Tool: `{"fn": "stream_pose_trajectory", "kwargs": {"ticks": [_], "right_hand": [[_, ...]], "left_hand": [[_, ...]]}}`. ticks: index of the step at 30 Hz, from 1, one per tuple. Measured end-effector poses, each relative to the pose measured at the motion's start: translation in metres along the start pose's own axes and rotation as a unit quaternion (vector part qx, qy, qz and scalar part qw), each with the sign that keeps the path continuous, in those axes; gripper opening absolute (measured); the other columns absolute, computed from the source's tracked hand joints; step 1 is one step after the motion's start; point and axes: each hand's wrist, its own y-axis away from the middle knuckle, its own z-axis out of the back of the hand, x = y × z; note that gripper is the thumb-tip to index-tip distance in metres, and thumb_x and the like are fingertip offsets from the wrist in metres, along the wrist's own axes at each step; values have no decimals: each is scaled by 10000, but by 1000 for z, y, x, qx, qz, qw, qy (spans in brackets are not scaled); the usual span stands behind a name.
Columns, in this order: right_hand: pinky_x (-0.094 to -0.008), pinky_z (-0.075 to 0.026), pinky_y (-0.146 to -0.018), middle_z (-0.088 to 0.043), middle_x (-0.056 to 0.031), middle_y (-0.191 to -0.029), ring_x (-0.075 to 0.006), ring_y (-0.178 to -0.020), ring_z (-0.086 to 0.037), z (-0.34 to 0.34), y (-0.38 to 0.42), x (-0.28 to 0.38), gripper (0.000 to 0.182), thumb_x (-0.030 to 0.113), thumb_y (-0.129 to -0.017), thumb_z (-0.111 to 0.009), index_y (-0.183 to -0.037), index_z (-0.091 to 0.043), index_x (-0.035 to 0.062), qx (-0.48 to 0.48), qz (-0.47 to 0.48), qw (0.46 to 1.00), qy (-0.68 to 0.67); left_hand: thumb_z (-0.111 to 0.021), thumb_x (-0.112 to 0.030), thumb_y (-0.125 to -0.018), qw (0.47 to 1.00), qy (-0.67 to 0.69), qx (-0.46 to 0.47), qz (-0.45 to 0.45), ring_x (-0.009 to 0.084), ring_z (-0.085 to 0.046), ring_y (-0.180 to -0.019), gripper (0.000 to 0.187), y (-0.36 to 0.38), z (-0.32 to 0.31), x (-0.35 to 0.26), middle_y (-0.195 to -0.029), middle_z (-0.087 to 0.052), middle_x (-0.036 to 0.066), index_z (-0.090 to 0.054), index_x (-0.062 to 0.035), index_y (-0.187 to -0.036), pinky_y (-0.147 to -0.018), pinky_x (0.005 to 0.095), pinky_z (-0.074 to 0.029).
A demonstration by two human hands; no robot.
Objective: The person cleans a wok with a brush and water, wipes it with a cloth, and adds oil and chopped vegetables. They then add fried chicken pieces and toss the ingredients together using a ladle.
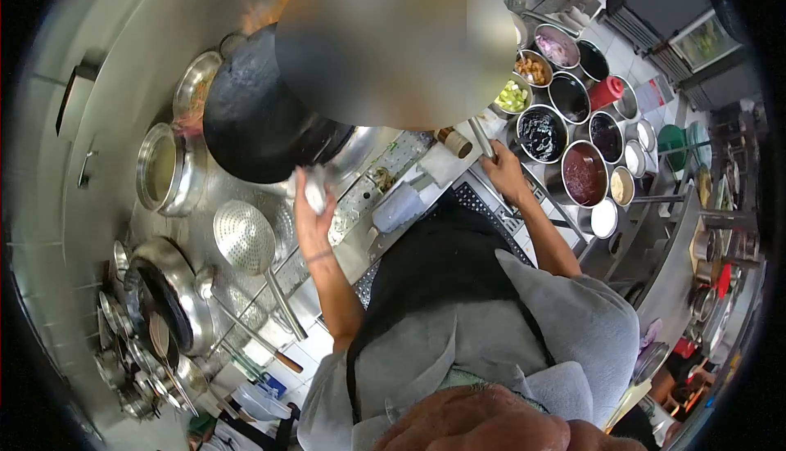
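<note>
My left hand (313, 220) is closed around a folded white cloth (314, 192) at the near rim of a large black wok (254, 115). The wok is tilted, and flames (267, 12) rise behind its far edge. A blurred oval hides part of the wok and whatever lies inside it. My right hand (506, 174) grips a metal handle (481, 137); its far end disappears behind the blur, so the kind of tool cannot be told. Between my hands are a brown cylindrical piece (453, 142) and a pale rectangular container (398, 209).
On the right stand several pots of sauces, including a dark red sauce pot (584, 174), and a bowl of chopped green vegetables (512, 96). On the left are a perforated skimmer (244, 236), a steel pot (164, 171) and a ladle with a wooden-ended handle (254, 332).
</note>
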Motion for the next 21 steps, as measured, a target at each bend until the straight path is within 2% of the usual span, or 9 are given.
{"fn": "stream_pose_trajectory", "kwargs": {"ticks": [1,4,6,7,9,12,16,18,21], "right_hand": [[-308,-452,-508,-541,-67,-627,-145,-515,-522,3,6,-8,343,146,-859,-612,-1164,-554,-1,12,-23,997,-73],[-277,-398,-431,-515,-27,-600,-107,-451,-479,28,5,34,326,143,-892,-583,-1166,-533,-27,40,-29,978,-201],[-280,-396,-417,-533,-44,-589,-116,-449,-506,43,-19,59,324,137,-898,-568,-1163,-525,-43,12,22,993,-114],[-322,-439,-480,-560,-78,-609,-163,-515,-556,53,-31,84,332,139,-871,-568,-1150,-538,-40,-7,16,997,-80],[-396,-475,-649,-585,-178,-657,-251,-658,-605,59,-86,77,373,128,-813,-551,-1145,-555,-44,-79,137,987,-40],[-397,-498,-653,-638,-239,-722,-306,-687,-659,88,-134,112,330,174,-764,-576,-977,-613,-76,-50,109,987,104],[-353,-447,-513,-603,-120,-620,-209,-510,-568,92,-157,113,236,156,-751,-584,-871,-635,-40,1,89,995,36],[-301,-368,-411,-536,-50,-572,-141,-440,-486,91,-165,107,136,132,-789,-579,-783,-594,-3,39,51,997,-53],[-272,-355,-402,-489,-23,-550,-124,-412,-443,95,-168,101,130,109,-839,-564,-870,-588,-15,69,-20,987,-146]], "left_hand": [[-712,-317,-838,996,-70,-24,-43,133,-551,-492,261,12,15,6,-733,-610,32,-579,-112,-930,-412,228,-422],[-683,-138,-806,952,-239,-77,-173,141,-581,-587,160,48,54,33,-724,-595,35,-599,-51,-911,-480,260,-448],[-673,-116,-795,906,-358,-103,-203,149,-580,-640,195,65,73,44,-769,-602,40,-607,-22,-952,-548,286,-454],[-674,-114,-794,912,-345,-112,-191,147,-572,-681,213,67,81,46,-806,-605,40,-604,-17,-970,-594,289,-452],[-676,-109,-792,926,-310,-133,-171,143,-556,-765,248,70,93,49,-881,-611,39,-597,-8,-1005,-687,294,-447],[-674,-106,-793,910,-304,-156,-233,149,-550,-770,257,65,90,40,-885,-610,42,-594,1,-1012,-696,285,-445],[-671,-126,-806,868,-325,-182,-329,164,-567,-826,300,70,88,31,-972,-628,81,-604,30,-1053,-733,301,-451],[-676,-122,-812,878,-296,-222,-305,168,-568,-838,318,86,83,32,-989,-626,87,-594,39,-1074,-749,308,-453],[-677,-143,-815,889,-262,-245,-284,164,-568,-825,332,85,120,37,-987,-626,84,-593,35,-1082,-736,309,-456]]}}
